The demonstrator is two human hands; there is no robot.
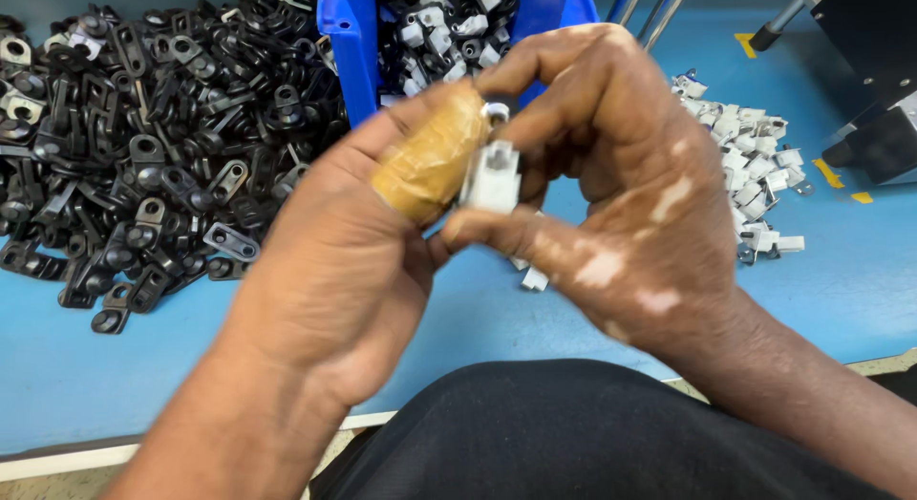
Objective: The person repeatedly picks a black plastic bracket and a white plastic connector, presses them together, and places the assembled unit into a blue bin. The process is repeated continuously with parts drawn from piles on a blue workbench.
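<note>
Both hands meet over the blue worktop [458, 319], just in front of the blue plastic bin [351, 42]. Left hand [353, 261]: thumb wrapped in tan tape [432, 156], pressed against one small white plastic clip [492, 175]. Right hand [611, 185]: thumb and fingers closed on the same clip from the other side. So it's one clip, pinched between both hands, held in the air in front of the bin. A small metal ring [497, 110] sits at the clip's top; blurred, can't tell how it attaches.

Counts:
- Bin: one, holding mixed white and dark small parts, too many to count.
- Left of the bin: one big heap of black flat metal brackets with round eyelets [143, 147], too many to count.
- Right of the bin: one smaller heap of white clips [755, 166], dozens.
- One or two stray white clips [533, 278] on the worktop below the hands.

Markings: three short yellow tape marks [827, 172] on the worktop, well right of the bin, beside a black machine base [874, 80].
</note>
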